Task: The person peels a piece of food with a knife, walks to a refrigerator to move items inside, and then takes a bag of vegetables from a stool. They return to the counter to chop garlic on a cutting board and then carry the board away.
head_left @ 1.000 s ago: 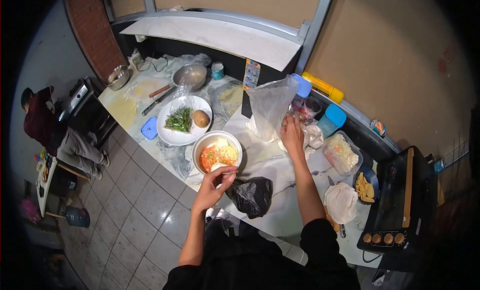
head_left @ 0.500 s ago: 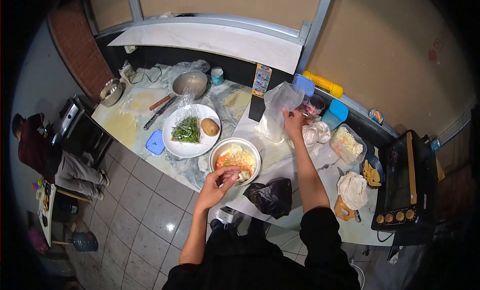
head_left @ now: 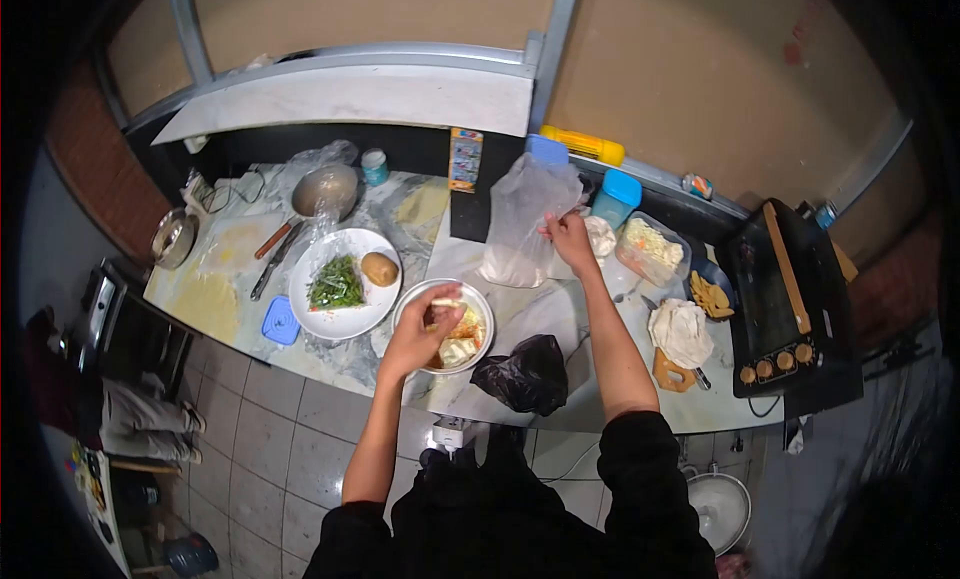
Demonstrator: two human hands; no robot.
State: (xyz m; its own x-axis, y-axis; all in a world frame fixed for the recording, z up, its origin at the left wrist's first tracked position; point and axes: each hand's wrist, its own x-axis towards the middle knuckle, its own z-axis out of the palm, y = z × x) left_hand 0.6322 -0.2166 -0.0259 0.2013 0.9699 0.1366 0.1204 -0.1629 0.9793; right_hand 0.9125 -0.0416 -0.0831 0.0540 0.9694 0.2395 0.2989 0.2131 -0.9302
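Note:
My left hand (head_left: 418, 337) is over a white bowl (head_left: 487, 347), its fingers closed on a pale piece of food (head_left: 446, 303). Inside the bowl lie orange and pale shreds and some whitish chunks (head_left: 459, 351). To the right, my right hand (head_left: 570, 241) pinches the side of a translucent plastic bag (head_left: 528, 224), which stands upright on the counter. What the bag holds is hard to make out. A knotted black plastic bag (head_left: 522, 375) sits at the front edge, between my forearms.
Left of the bowl are a white plate (head_left: 350, 324) with bagged chopped greens and a potato (head_left: 379, 269), knives, and a metal bowl (head_left: 325, 193). Rightward stand a tub of shreds (head_left: 652, 251), a white cloth (head_left: 682, 331) and a toaster oven (head_left: 778, 309). Another person stands far left.
The view has turned right. My left hand has gone lower over the bowl and now shows a pale piece in its fingers. My right hand still holds the bag, now spread wider.

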